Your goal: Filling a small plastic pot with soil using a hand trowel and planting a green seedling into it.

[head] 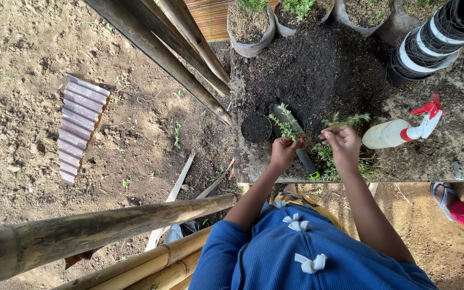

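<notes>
A person in a blue top, seen from above, works at a desk (457,150) covered with dark soil. The left hand (284,151) has its fingers pressed together, pinching the root end of a small green cutting (287,127) whose leaves point away toward the far side. The right hand (343,144), just to the right, pinches a second leafy sprig (350,120) between closed fingers; the two hands are near each other but apart. Under the left hand lies a trowel (302,150) with a dark blade and a handle pointing near. Just left of the cutting stands a small round pot (256,128) filled with soil. To the right of the hands a white spray bottle (398,131) with a red trigger lies on its side. Grow bags (251,27) with soil and seedlings stand along the far edge. Bamboo poles (81,231) cross the near left, over bare ground with a piece of corrugated sheet (80,126).
</notes>
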